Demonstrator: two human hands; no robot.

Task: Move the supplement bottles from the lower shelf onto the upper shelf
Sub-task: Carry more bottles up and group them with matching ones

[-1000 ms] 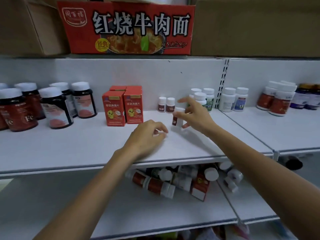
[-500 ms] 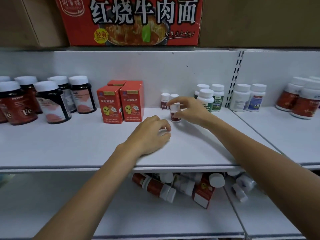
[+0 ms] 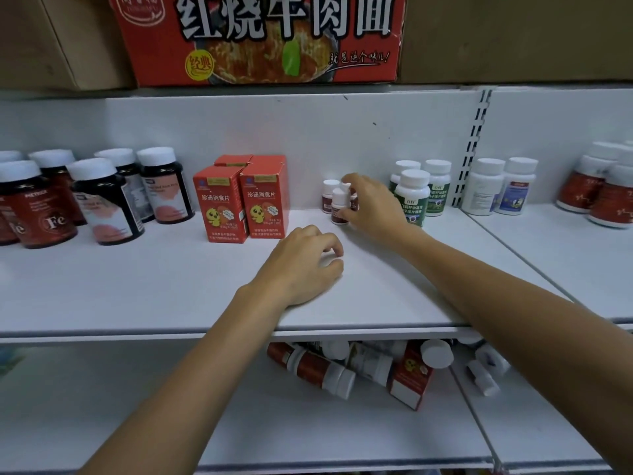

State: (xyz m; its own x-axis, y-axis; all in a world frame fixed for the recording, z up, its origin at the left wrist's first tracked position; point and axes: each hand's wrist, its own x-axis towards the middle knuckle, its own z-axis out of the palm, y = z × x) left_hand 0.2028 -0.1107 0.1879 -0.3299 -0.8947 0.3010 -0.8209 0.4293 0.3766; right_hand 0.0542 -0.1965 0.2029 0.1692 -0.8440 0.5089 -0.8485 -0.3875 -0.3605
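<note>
My right hand [image 3: 371, 209] grips a small white-capped bottle with a dark red label [image 3: 339, 209]. It holds the bottle upright on the upper shelf [image 3: 137, 286], just in front of another small bottle [image 3: 329, 197]. My left hand [image 3: 301, 265] rests on the same shelf nearer the front edge, fingers curled round something small and white that is mostly hidden. On the lower shelf [image 3: 171, 406] lies a pile of tipped supplement bottles [image 3: 310, 368] and a red box [image 3: 409, 378], partly hidden by the upper shelf's edge.
Dark jars with white lids [image 3: 102, 200] stand at the left and two red boxes [image 3: 239, 200] in the middle. Green-labelled bottles [image 3: 412, 197] stand right of my right hand. White bottles [image 3: 500, 186] stand past the shelf divider. A red noodle carton [image 3: 260, 39] sits overhead.
My right hand carried the small bottle back across the upper shelf and set it upright beside the other small bottles. The left hand stayed in place. The camera moved closer.
</note>
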